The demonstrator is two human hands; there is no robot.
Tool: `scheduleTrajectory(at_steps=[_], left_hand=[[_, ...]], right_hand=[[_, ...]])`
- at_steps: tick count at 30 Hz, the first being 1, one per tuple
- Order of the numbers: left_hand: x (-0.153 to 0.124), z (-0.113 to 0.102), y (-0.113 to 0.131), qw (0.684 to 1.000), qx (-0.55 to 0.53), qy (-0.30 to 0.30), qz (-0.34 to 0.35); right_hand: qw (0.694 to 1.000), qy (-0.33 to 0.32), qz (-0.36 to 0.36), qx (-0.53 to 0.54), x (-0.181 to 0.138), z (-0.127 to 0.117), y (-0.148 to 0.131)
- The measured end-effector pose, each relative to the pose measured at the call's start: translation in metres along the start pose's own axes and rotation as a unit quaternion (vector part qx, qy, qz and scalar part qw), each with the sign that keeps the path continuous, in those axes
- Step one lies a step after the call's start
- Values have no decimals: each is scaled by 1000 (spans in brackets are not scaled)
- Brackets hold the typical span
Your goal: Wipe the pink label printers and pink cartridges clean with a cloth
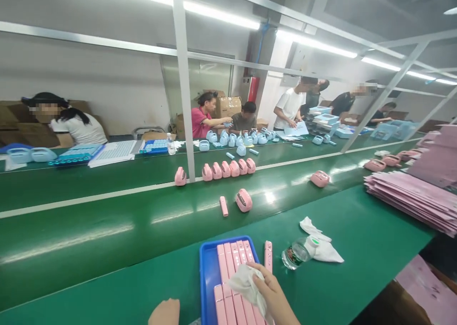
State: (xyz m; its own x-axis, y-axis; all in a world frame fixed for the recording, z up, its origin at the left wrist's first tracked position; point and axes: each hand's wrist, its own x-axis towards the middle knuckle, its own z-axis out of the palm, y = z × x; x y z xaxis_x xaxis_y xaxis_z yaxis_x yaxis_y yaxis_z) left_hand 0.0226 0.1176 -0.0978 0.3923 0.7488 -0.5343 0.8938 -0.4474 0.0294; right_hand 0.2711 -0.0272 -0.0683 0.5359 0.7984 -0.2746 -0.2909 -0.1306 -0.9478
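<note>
My right hand (273,291) is closed round a crumpled white cloth (248,283), held over a blue tray (207,272). In the tray lie two rows of slim pink bar-shaped parts (228,263), partly hidden by the cloth and hand. One more pink bar (268,256) rests on the green table just right of the tray. My left hand (164,311) is at the bottom edge, left of the tray, with its fingers out of sight; whether it holds anything is hidden.
A clear bottle (295,255) lies beside white tissues (326,248). Beyond runs a green conveyor (89,234) with several pink rounded housings (243,200) and a pink bar (223,206). Pink sheets (410,201) are stacked at right. Co-workers sit and stand across the line near light-blue housings (241,149).
</note>
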Motion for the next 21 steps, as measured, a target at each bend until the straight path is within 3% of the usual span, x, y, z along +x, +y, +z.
scheduleTrajectory(at_steps=[4, 7, 11, 14, 16, 17, 18, 19, 21], left_hand=[[6, -4, 17, 1000, -7, 5, 3], [7, -9, 22, 1000, -16, 16, -8], [-3, -16, 0, 998, -50, 40, -13], [-18, -25, -27, 992, -116, 44, -34], [-31, -35, -38, 950, -307, 51, -23], [-38, -41, -39, 895, -442, 64, -3], [-46, -48, -37, 808, -582, 91, 17], [-54, -55, -31, 773, -624, 107, 24], [-72, -70, -13, 733, -667, 129, 15]], right_hand=[[999, -43, 12, 7, -1, 6, -6], [999, -29, -3, 23, -8, 4, -9], [998, -15, 13, 61, -19, -9, -10], [983, 28, 53, 171, -23, -27, -6], [964, 82, 79, 240, -24, -39, 0], [955, 103, 98, 259, -24, -45, 3], [949, 117, 122, 267, -24, -51, 5], [944, 125, 144, 268, -24, -55, 7], [940, 129, 167, 270, -24, -61, 7]])
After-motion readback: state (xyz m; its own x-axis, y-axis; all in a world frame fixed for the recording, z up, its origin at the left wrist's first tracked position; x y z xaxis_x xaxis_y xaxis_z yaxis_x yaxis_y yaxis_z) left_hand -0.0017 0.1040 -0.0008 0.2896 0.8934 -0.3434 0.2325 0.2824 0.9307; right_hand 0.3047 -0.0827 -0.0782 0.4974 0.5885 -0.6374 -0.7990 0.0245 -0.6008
